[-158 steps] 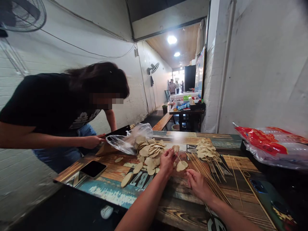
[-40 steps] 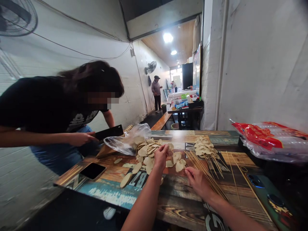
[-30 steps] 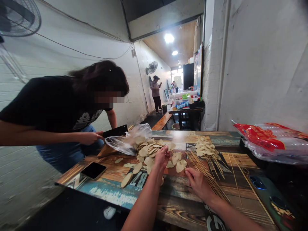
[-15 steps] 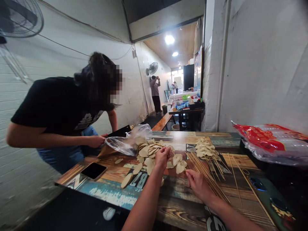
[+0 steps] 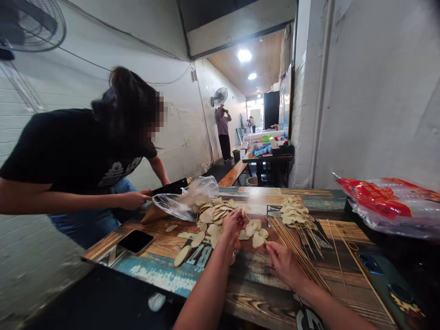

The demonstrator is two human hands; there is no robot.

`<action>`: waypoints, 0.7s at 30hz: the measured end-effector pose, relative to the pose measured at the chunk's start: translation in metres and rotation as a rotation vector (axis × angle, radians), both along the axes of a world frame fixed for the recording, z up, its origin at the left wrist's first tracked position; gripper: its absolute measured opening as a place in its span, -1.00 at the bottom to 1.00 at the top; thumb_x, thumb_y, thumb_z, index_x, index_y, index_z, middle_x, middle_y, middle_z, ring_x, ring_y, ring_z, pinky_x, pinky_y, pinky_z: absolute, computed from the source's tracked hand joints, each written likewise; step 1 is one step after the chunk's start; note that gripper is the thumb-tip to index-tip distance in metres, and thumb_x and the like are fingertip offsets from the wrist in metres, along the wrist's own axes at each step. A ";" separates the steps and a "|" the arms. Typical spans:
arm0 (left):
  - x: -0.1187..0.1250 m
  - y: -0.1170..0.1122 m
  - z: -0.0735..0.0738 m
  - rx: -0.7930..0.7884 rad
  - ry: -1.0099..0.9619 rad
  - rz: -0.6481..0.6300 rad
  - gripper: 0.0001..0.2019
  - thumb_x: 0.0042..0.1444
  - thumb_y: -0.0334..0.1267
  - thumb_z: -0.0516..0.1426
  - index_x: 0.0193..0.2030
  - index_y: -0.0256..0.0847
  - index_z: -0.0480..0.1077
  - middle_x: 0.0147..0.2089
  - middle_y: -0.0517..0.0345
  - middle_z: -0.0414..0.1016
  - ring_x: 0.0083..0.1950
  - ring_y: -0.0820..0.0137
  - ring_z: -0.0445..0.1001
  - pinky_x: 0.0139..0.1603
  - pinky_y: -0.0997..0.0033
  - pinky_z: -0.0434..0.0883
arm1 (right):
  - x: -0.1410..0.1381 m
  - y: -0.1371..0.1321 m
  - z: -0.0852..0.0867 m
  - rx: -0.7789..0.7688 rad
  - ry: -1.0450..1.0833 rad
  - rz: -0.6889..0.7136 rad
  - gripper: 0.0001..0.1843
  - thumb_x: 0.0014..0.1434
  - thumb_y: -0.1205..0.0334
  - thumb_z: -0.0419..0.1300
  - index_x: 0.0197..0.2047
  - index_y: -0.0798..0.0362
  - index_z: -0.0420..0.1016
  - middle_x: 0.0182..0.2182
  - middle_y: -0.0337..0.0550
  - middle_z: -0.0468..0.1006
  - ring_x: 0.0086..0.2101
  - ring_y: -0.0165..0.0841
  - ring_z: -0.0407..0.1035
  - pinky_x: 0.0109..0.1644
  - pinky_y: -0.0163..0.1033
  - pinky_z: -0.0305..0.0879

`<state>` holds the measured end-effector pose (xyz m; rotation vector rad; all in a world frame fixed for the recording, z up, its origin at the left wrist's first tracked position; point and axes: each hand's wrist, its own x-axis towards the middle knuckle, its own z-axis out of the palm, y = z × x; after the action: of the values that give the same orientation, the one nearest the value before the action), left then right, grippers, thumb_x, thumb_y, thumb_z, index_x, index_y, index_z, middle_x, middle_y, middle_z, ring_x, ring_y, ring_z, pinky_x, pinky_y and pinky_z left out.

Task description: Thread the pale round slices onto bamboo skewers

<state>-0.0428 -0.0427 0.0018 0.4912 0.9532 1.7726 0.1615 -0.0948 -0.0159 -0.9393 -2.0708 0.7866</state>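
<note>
Above the patchwork table (image 5: 256,279), the right hand (image 5: 282,260) pinches a skewer (image 5: 248,217) of slices (image 5: 259,239); how the left hand (image 5: 233,223) closes is unclear.

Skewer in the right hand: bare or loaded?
Loaded. Pale slices sit bunched along the skewer, just beyond the right hand, whose fingertips pinch its near end. Exact slice count: cannot tell.

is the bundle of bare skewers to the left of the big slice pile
No, the bundle of bare skewers lies to the right of the big slice pile.
</note>
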 end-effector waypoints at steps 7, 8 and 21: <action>0.008 0.001 -0.001 0.034 -0.034 -0.049 -0.64 -0.28 -0.24 0.44 -0.50 -0.28 0.33 -0.58 0.29 0.33 -0.56 0.60 0.30 -0.52 0.59 0.25 | -0.001 0.002 -0.004 0.000 -0.022 -0.019 -0.55 0.30 0.07 -0.14 -0.44 0.07 0.42 -0.64 -0.24 0.38 -0.58 -0.37 0.29 -0.44 -0.30 0.11; 0.010 0.001 -0.001 0.045 -0.037 -0.044 -0.63 -0.30 -0.25 0.44 -0.51 -0.28 0.33 -0.59 0.30 0.32 -0.56 0.60 0.30 -0.52 0.59 0.25 | -0.001 0.003 -0.004 0.004 -0.023 -0.026 -0.55 0.30 0.08 -0.14 -0.45 0.07 0.42 -0.64 -0.23 0.39 -0.58 -0.37 0.29 -0.44 -0.29 0.10; 0.015 -0.003 0.005 0.047 0.115 0.009 -0.55 -0.48 -0.10 0.46 -0.49 -0.28 0.40 -0.56 0.26 0.39 -0.53 0.53 0.36 -0.48 0.53 0.27 | -0.002 0.007 -0.008 0.002 0.018 -0.055 -0.56 0.28 0.07 -0.11 -0.50 0.06 0.40 -0.68 -0.25 0.36 -0.61 -0.39 0.24 -0.47 -0.31 0.10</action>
<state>-0.0274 -0.0462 0.0072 0.6253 0.9956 1.7934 0.1597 -0.0881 -0.0239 -0.9804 -2.0219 0.7611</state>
